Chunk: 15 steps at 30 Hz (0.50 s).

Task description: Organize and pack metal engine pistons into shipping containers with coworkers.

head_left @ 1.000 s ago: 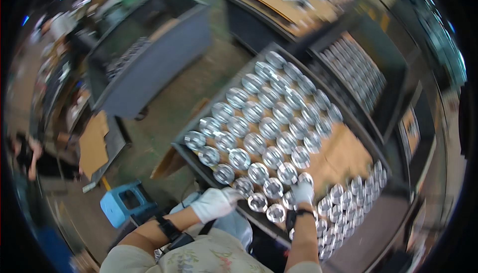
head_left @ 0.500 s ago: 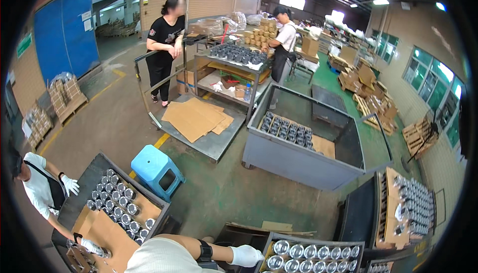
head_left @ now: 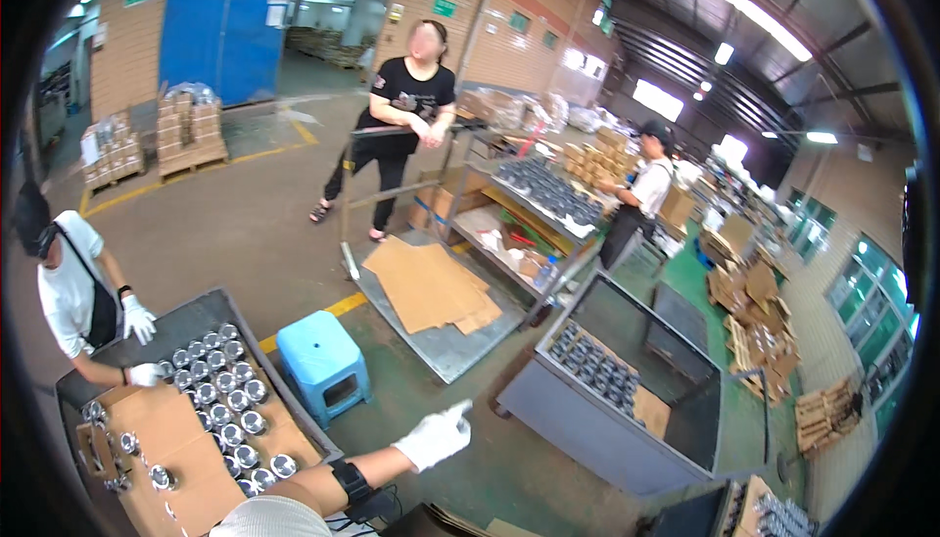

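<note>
While the gloved left hand (head_left: pixel 436 436) juts out from the lower middle of the head view, its forefinger is stretched toward the grey bin (head_left: pixel 627 410) and the other fingers are curled in; it has hold of nothing. No right hand shows. Nearest the hand stand the blue stool (head_left: pixel 323 366) to its left and bare green floor beneath it. At lower left, a dark tray (head_left: pixel 211 307) carries rows of shiny metal cups (head_left: pixel 220 380), part covered by cardboard sheets (head_left: pixel 171 429); a co-worker in white gloves leans over its far edge. That tray looks partly filled, as I judge it, and the grey bin holds only one patch of cups, so much sorting seems left. Open floor lies between stool, bin and flat cart (head_left: pixel 441 341); edges crowd closest at the tray's rim.
</note>
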Available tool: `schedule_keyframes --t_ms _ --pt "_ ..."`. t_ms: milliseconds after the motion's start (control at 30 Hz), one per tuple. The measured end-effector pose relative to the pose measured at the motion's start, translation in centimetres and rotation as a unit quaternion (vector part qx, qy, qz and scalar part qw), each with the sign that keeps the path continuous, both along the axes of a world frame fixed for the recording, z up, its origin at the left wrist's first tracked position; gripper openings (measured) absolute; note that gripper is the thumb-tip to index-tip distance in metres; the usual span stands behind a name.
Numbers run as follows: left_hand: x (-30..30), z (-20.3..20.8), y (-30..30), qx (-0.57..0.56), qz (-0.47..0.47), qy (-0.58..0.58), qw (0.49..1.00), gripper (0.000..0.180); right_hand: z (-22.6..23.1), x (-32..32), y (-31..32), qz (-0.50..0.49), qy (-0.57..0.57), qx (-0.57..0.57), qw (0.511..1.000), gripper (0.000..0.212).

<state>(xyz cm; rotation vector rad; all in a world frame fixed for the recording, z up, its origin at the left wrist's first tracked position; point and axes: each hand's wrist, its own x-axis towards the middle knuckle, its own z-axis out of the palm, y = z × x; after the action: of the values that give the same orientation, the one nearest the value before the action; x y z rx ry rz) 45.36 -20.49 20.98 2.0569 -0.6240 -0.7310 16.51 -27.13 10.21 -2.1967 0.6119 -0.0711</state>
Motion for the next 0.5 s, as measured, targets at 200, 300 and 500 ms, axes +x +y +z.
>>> schedule_keyframes --t_ms 200,300,500 --pt "10.0 6.5 3.9 -0.218 0.262 -0.34 0.876 0.062 -0.1 5.3 -3.0 0.087 -0.01 0.006 0.996 0.026" --pt "11.1 12.8 5.9 -0.215 0.319 -0.376 0.843 0.068 0.8 7.5 -4.2 0.129 -0.051 0.012 0.99 0.026" --pt "14.5 16.6 7.4 -0.199 0.362 -0.35 0.841 0.074 1.0 9.9 -6.3 0.253 -0.067 -0.058 0.963 0.029"
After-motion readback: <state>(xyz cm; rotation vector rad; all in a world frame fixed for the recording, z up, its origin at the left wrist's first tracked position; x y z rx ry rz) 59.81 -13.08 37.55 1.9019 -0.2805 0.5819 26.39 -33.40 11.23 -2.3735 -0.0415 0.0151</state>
